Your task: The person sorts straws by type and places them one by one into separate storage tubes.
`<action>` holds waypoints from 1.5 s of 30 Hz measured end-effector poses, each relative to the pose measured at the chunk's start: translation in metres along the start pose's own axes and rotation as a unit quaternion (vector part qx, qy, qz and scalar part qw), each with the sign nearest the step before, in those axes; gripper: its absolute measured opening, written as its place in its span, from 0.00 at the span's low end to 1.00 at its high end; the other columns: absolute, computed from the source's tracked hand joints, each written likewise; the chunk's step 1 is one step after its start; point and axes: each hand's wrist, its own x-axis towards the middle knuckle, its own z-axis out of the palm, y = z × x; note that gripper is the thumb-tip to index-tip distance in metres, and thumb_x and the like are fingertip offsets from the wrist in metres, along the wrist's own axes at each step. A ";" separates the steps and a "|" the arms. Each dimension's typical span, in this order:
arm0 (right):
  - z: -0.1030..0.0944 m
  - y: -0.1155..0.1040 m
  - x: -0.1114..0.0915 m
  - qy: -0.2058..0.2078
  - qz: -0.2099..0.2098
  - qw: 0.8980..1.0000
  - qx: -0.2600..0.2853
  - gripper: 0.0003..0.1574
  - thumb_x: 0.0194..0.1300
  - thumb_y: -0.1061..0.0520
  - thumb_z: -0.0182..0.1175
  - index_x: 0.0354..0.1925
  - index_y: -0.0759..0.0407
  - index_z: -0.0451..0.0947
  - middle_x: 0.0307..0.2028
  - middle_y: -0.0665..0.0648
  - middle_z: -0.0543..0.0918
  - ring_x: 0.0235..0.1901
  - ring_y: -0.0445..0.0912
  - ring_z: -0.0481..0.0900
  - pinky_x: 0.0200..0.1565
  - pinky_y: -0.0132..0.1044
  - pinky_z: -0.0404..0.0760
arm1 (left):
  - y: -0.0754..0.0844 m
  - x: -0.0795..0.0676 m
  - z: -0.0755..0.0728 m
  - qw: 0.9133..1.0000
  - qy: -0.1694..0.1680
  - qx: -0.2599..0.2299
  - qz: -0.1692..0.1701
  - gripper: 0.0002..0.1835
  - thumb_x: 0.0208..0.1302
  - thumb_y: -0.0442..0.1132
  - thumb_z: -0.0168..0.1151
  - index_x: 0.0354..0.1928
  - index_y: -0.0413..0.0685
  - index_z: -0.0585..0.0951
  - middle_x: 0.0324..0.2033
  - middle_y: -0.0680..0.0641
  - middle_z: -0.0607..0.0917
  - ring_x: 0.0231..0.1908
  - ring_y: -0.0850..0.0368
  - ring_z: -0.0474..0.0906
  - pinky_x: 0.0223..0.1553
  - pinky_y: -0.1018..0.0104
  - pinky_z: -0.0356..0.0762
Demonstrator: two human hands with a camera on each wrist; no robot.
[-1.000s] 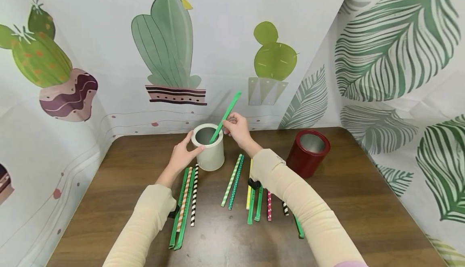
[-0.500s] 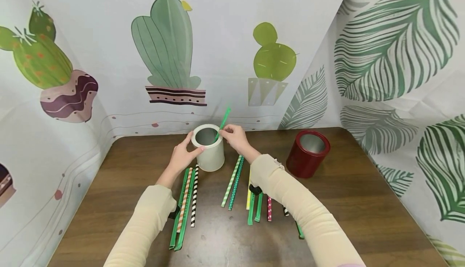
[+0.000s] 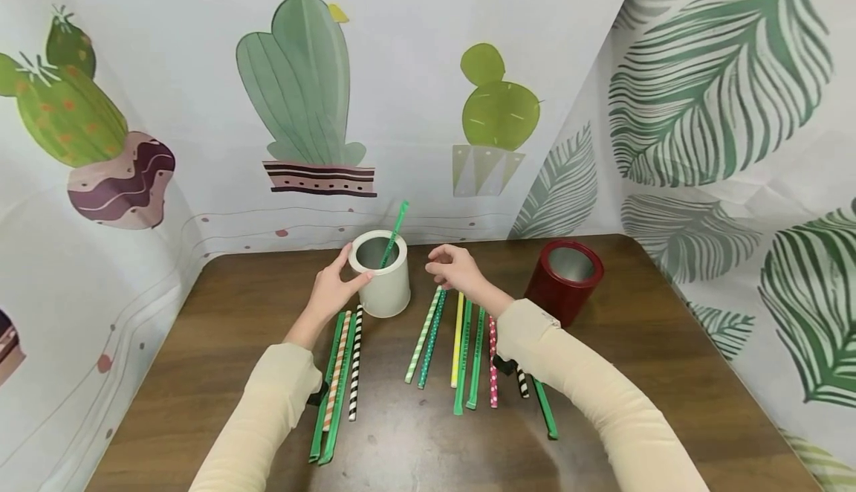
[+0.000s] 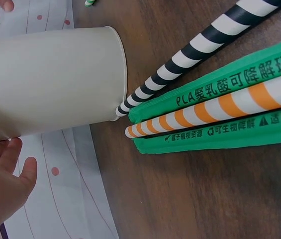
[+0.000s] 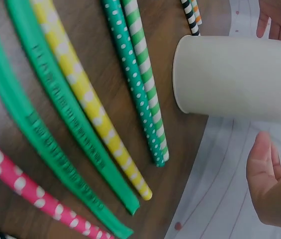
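Observation:
A white can (image 3: 386,293) stands upright at the back of the table. My left hand (image 3: 331,288) holds it at the rim, thumb on the near side and fingers on the left side. One green-wrapped straw (image 3: 394,236) leans inside the can, its top sticking out above the rim. Just right of the can, my right hand (image 3: 457,269) hovers apart from it with loosely bent fingers and nothing in them. Under that hand lie a green-striped straw (image 3: 424,336), a green dotted straw (image 3: 432,340) and a yellow straw (image 3: 458,340).
A dark red can (image 3: 564,284) stands at the back right. Left of centre lie an orange-striped straw (image 4: 215,109), green-wrapped straws (image 4: 230,85) and a black-striped straw (image 4: 192,54). Further right are a pink dotted straw (image 3: 493,380) and others. Printed cloth hangs behind the table.
My right hand lowered the green-wrapped straw into the white can, let go of it and drew back to the right. The left hand keeps its place on the can.

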 end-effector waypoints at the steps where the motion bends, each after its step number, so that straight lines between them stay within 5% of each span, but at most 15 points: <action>1: -0.003 0.001 -0.003 -0.002 -0.001 1.000 0.000 0.16 0.59 0.59 0.56 0.47 0.62 0.71 0.36 0.57 0.76 0.27 0.46 0.76 0.31 0.41 0.79 | 0.000 0.000 0.000 1.000 0.000 -0.001 -0.001 0.44 0.52 0.59 0.59 0.67 0.52 0.52 0.64 0.42 0.60 0.64 0.46 0.55 0.61 0.49 0.54; 4: -0.012 0.008 -0.007 -0.007 -0.002 1.000 0.024 0.17 0.59 0.59 0.55 0.48 0.62 0.70 0.37 0.56 0.77 0.30 0.49 0.77 0.37 0.49 0.78 | -0.001 0.000 0.000 1.000 0.002 -0.001 -0.002 0.44 0.52 0.58 0.59 0.67 0.52 0.52 0.64 0.41 0.60 0.64 0.46 0.55 0.61 0.49 0.54; 15: -0.047 0.030 -0.035 -0.033 0.002 0.998 0.059 0.21 0.60 0.60 0.54 0.52 0.63 0.67 0.36 0.56 0.76 0.33 0.49 0.77 0.32 0.41 0.80 | -0.001 0.000 0.001 1.000 0.005 -0.010 0.002 0.44 0.52 0.58 0.60 0.67 0.52 0.53 0.63 0.40 0.61 0.64 0.46 0.55 0.61 0.48 0.54; 21: -0.066 0.048 -0.049 -0.051 0.014 0.998 0.029 0.22 0.61 0.60 0.53 0.53 0.65 0.66 0.41 0.66 0.75 0.30 0.44 0.78 0.32 0.42 0.80 | -0.002 0.000 0.002 1.000 0.006 -0.009 0.001 0.44 0.51 0.58 0.60 0.67 0.52 0.53 0.63 0.40 0.61 0.64 0.47 0.55 0.61 0.48 0.54; 29: -0.085 0.080 -0.066 -0.055 0.040 0.998 -0.010 0.26 0.59 0.62 0.54 0.55 0.68 0.63 0.38 0.62 0.75 0.38 0.61 0.75 0.31 0.44 0.80 | -0.001 0.001 0.002 1.000 0.008 -0.008 0.000 0.44 0.51 0.58 0.60 0.67 0.52 0.53 0.63 0.40 0.62 0.64 0.47 0.56 0.61 0.48 0.54; 45: -0.100 0.126 -0.089 -0.010 0.055 0.994 -0.091 0.25 0.56 0.65 0.54 0.53 0.69 0.64 0.33 0.62 0.74 0.28 0.46 0.76 0.24 0.39 0.78 | -0.001 0.001 0.001 1.000 0.005 -0.016 -0.003 0.44 0.51 0.57 0.60 0.67 0.52 0.53 0.63 0.40 0.62 0.64 0.46 0.56 0.61 0.48 0.54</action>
